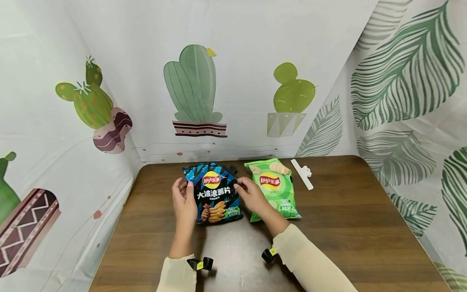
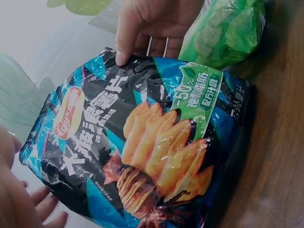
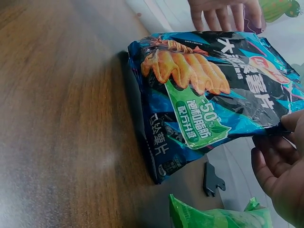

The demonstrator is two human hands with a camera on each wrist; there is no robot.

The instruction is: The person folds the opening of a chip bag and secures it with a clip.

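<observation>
A black and blue Lay's potato chip bag [image 1: 215, 194] is tilted up from the table, its printed front facing me. My right hand [image 1: 251, 196] pinches its right edge, thumb on the front and fingers behind, as the right wrist view shows. At the opposite edge is my left hand [image 1: 184, 200], its fingers spread and fairly straight. In the left wrist view, the left fingertips [image 2: 59, 219] show beside the bag's edge, not curled round it. A green Lay's bag [image 1: 273, 190] lies just right of the black one, partly behind my right hand.
A white clip [image 1: 302, 174] lies beyond the green bag, to its right. Behind the black bag lies a black clip [image 3: 213, 179], mostly hidden in the head view. The brown wooden table [image 1: 346, 227] ends at a white cloth [image 1: 244, 81] printed with cacti and leaves.
</observation>
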